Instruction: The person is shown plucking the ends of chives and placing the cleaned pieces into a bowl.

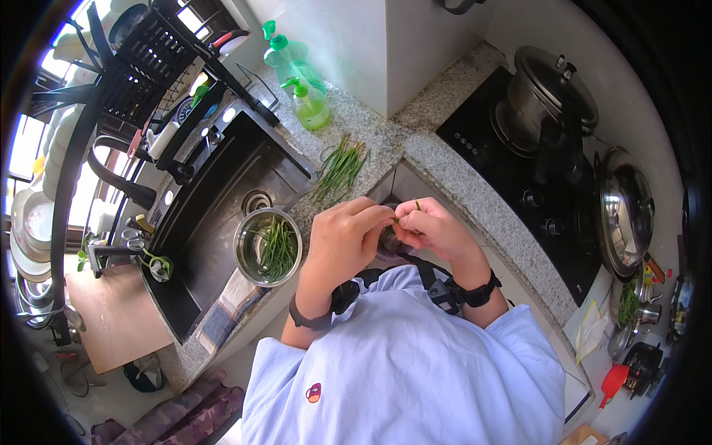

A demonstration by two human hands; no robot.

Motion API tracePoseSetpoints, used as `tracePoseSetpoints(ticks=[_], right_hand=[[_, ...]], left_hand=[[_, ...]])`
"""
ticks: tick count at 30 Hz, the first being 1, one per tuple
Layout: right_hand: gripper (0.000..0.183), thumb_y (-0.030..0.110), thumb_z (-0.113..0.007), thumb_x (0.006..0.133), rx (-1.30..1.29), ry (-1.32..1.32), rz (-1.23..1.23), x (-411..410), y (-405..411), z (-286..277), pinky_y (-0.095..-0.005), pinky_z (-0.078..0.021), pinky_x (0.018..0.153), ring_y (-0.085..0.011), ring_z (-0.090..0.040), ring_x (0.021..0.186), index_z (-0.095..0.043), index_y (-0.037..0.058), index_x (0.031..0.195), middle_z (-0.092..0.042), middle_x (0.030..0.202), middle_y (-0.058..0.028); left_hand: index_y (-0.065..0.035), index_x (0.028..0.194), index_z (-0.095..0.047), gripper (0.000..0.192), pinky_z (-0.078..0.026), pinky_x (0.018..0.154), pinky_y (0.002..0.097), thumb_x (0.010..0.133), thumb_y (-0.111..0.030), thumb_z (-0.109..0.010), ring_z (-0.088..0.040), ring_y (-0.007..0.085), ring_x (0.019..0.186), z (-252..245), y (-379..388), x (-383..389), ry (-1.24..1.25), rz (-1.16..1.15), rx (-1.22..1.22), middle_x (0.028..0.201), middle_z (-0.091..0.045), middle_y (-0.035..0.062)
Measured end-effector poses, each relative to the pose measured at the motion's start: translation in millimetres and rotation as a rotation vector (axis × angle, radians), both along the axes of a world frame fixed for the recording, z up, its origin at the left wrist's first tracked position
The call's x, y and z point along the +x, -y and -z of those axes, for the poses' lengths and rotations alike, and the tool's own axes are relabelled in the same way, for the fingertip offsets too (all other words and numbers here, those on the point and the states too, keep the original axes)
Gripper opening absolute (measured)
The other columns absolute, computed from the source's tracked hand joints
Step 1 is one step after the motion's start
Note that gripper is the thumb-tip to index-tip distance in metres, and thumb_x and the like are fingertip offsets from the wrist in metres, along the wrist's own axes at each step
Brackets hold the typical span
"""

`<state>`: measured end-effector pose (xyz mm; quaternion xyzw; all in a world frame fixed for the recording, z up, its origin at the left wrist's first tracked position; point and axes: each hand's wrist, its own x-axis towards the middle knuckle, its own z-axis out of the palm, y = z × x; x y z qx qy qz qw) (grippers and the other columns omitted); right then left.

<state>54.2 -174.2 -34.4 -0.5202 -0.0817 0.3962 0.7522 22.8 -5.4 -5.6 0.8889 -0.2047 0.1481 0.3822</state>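
My left hand (350, 231) and my right hand (425, 222) meet in front of my chest, fingertips close together. Between them they pinch a thin green stalk (418, 206); its tip pokes up from my right fingers. Beyond my hands, on the granite counter, lies a loose bunch of long green stalks (342, 167). To the left, a round metal bowl (240, 250) holds more of these stalks, cut or broken shorter, at the sink's edge. Below my hands is a partly hidden container, perhaps a bin lined with a plastic bag (389, 245).
A black sink (222, 222) with a faucet (125, 186) is at left, under a dish rack (139, 78). Two green pump bottles (311, 111) stand behind the stalks. The black cooktop (500, 167) at right carries a lidded pot (534, 105) and a domed lid (626, 211).
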Motion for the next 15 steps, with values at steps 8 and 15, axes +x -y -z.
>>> tracePoseSetpoints(ticks=[8,15], right_hand=[[0.017,0.012,-0.042,0.076,0.002,0.052,-0.008,0,-3,6,-0.0188,-0.0219,0.039,-0.0021,-0.029,0.042,-0.050,0.0015,0.065,-0.039,0.051,0.0035],[0.017,0.012,-0.042,0.074,-0.016,0.037,-0.016,-1,-4,7,-0.0198,-0.0214,0.038,-0.0024,-0.028,0.042,-0.048,0.0025,0.063,-0.038,0.050,0.0038]], left_hand=[[-0.0054,0.077,-0.064,0.016,-0.039,0.047,0.0277,0.065,0.003,-0.057,-0.053,0.0211,0.052,3,-6,-3,-0.052,-0.034,-0.081,0.065,-0.056,0.0074],[-0.0039,0.077,-0.063,0.016,-0.039,0.046,0.0267,0.065,0.005,-0.057,-0.053,0.0191,0.052,3,-10,-5,-0.041,-0.049,-0.095,0.063,-0.055,0.0080]])
